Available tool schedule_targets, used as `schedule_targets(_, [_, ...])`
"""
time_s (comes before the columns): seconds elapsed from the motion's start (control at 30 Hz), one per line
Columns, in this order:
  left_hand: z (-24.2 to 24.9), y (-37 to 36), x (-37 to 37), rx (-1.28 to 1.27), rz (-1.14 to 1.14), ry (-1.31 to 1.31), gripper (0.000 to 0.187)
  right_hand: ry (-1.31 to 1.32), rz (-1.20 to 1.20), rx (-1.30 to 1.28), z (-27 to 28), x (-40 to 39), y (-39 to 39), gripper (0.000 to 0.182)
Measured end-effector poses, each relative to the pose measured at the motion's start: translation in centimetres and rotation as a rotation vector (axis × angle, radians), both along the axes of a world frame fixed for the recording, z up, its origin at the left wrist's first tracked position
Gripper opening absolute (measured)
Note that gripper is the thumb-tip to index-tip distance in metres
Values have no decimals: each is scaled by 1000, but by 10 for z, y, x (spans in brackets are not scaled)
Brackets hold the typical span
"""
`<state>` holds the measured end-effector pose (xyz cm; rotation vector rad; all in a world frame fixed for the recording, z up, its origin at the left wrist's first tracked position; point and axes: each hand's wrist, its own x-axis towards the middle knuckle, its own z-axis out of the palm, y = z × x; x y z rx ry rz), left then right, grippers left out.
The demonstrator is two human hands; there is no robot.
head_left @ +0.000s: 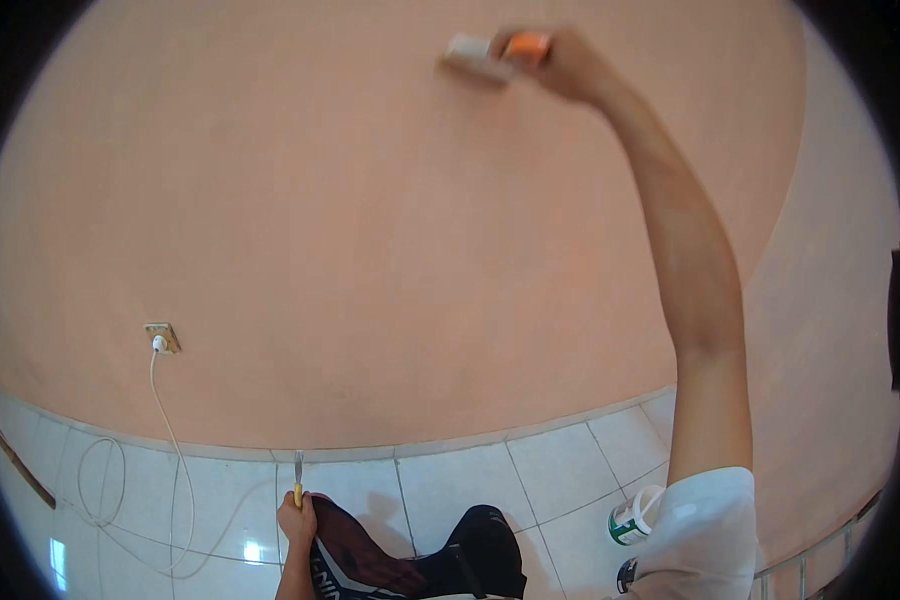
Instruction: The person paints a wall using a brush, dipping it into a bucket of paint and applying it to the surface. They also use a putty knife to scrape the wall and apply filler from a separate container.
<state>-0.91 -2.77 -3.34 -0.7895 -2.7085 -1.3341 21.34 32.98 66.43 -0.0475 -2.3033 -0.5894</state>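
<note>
My right hand [562, 62] is raised high against the peach wall [400, 240], closed around the orange handle of a wide putty knife [475, 62]. Its broad pale blade is at the wall surface, slightly blurred, with a shadow below it. Low down, beside my knee, my left hand [297, 520] grips the yellow handle of a narrow putty knife [298, 472]. That metal blade points up towards the foot of the wall.
A wall socket [162, 338] holds a white plug, whose cable [175, 430] runs down and loops over the white tiled floor [460, 490]. A white and green bucket [635, 515] stands on the tiles at right. Metal rails [805, 575] show at the lower right.
</note>
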Motion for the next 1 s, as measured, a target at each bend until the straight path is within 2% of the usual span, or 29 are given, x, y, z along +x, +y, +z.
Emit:
schedule_targets(0.03, [-2,-2,1,-11,1,-2,30,137,120,137,16,3,1,18])
schedule_targets(0.13, [8,-1,2,-26,-21,1,30,251,-147,257,24,3,-27,11])
schedule_targets(0.23, [7,-1,2,-28,-20,2,30,211,-285,536,-34,-4,63,30])
schedule_targets(0.33, [4,-1,5,0,-18,-2,30,-201,-444,321,-178,8,8,34])
schedule_targets(0.37, [6,0,4,-4,-24,-8,30,-180,-136,392,-219,10,8,33])
schedule_targets(0.4, [10,-1,4,-12,-33,-17,30,-296,5,243,-263,8,13,26])
schedule_targets(0.47, [11,3,2,-30,-51,-19,30,-663,-53,19,-285,17,-27,16])
schedule_targets(0.57, [4,6,5,-54,-52,7,31,-496,69,-283,-252,22,-14,14])
schedule_targets(0.6, [3,6,7,-48,-49,18,31,-438,183,-284,-224,20,9,14])
schedule_targets(0.67, [5,6,9,-13,-40,17,31,-333,69,-274,-139,26,29,12])
schedule_targets(0.73, [4,11,9,22,-42,4,31,-81,-12,-109,-41,37,34,13])
schedule_targets(0.77, [3,8,8,27,-49,-2,31,28,34,-87,-1,40,30,15])
schedule_targets(0.8, [-1,7,6,6,-37,-3,29,121,-188,-227,26,48,-21,8])
schedule_targets(0.87, [-1,10,4,8,-45,17,29,268,-270,-156,60,45,-35,7])
schedule_targets(0.97, [-8,8,5,-12,-29,28,29,281,-262,-82,75,40,-34,10])
schedule_targets(1.0, [-10,11,5,-17,-23,31,29,299,-266,77,78,36,-16,13])
